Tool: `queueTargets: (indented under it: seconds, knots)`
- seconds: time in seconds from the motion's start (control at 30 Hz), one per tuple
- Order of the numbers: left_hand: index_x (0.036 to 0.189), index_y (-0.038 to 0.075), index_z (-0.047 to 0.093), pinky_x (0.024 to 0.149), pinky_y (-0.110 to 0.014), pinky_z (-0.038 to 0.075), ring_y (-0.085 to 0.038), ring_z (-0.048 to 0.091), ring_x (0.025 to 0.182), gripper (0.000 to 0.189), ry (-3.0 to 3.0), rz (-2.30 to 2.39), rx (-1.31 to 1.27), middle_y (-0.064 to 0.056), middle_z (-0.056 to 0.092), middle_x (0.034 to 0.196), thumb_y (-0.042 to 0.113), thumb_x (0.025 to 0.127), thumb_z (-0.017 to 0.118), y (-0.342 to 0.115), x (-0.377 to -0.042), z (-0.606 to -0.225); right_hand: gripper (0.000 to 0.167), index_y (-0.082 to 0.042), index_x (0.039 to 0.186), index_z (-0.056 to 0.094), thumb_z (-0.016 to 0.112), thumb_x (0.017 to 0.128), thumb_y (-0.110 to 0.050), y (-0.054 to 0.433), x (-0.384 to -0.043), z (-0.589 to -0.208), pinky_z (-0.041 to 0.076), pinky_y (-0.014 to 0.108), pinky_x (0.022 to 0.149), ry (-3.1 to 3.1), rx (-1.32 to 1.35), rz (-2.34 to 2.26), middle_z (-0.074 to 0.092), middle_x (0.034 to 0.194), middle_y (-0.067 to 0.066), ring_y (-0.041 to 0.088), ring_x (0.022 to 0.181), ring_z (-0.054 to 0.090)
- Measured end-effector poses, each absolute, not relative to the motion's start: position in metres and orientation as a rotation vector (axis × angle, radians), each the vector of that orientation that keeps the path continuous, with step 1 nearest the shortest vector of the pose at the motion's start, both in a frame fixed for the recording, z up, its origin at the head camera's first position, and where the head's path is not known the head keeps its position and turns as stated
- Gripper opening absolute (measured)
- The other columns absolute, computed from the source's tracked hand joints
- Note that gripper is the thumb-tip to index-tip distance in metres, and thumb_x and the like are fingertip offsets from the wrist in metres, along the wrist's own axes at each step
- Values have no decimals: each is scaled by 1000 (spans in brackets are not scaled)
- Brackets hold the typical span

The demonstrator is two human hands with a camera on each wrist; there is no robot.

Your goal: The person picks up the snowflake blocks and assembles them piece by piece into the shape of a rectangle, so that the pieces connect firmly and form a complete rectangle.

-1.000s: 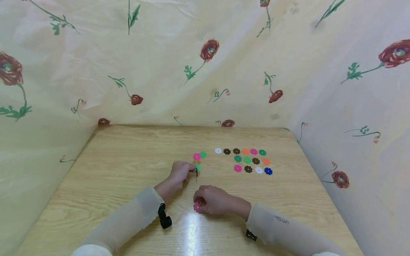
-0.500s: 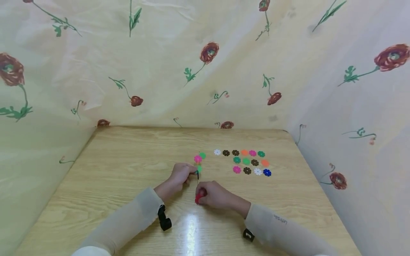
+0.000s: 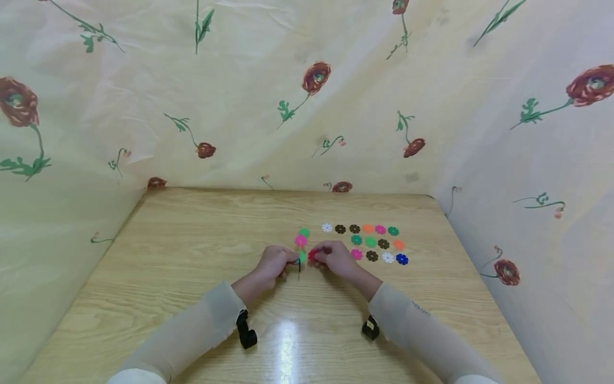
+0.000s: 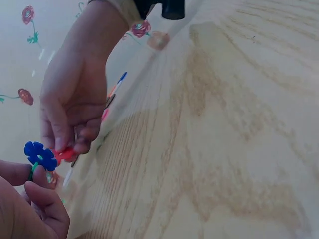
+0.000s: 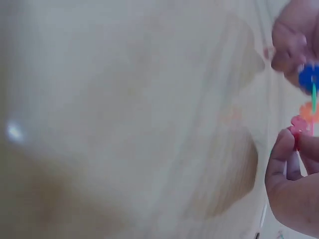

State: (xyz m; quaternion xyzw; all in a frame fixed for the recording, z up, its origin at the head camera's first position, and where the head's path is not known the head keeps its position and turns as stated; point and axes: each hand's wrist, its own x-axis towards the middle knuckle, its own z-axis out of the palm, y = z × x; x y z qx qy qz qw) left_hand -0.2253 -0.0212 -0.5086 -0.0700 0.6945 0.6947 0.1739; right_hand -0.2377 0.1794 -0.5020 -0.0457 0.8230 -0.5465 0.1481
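Observation:
My left hand [image 3: 273, 266] pinches a group of joined flower-shaped plastic discs. In the head view a green disc [image 3: 304, 233] and a pink disc [image 3: 300, 241] stand at its far end, with another green disc [image 3: 302, 257] by the fingertips. A blue disc [image 4: 41, 156] shows above the left fingers in the left wrist view. Between thumb and fingers of my right hand [image 3: 338, 260] is a red flower-shaped disc [image 3: 313, 255], held close beside the joined discs. An orange disc [image 5: 308, 110] lies behind it in the right wrist view. Whether the red disc touches them I cannot tell.
Loose flower discs lie in rows to the right on the wooden table [image 3: 192, 229], among them a white disc [image 3: 326, 228], an orange disc [image 3: 399, 245] and a dark blue disc [image 3: 402, 259]. A flower-printed sheet [image 3: 249, 96] walls the table's back and sides.
My right hand has carried the red disc away from the table's front middle, up beside the joined discs. My left hand keeps its hold, shifted slightly right.

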Motion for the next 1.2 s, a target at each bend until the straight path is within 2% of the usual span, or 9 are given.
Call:
queueTargets:
  seconds: [0.17,0.33,0.77,1.2]
  knots:
    - [79,3,70,40,-21,39,-10,41,49,10,1941,1952,-161,-2,58,65,9,87,70,-17,-219,-508,16,6,106,69,56,97,8,183,-256,-502,57,28,70,2409,-100,-1711,71,97,14,21,80,65]
    - [83,1,72,40,-21,38,-10,42,50,9,1938,1939,-147,-2,63,67,9,87,71,-12,-211,-506,15,5,102,69,55,99,7,185,-265,-502,55,29,71,2438,-168,-1727,71,96,13,21,84,66]
    - [89,-3,72,42,-20,37,-8,44,52,10,1899,1954,-107,-1,62,66,6,86,71,-9,-204,-509,13,7,100,64,52,98,9,185,-265,-504,54,28,69,2300,-249,-1745,65,93,9,16,78,59]
    - [90,-2,73,43,-19,39,-9,46,52,11,1889,1926,-89,-2,63,67,9,87,70,-12,-205,-508,12,4,100,64,51,100,6,186,-267,-506,52,27,66,2271,-317,-1703,63,94,9,17,77,57]
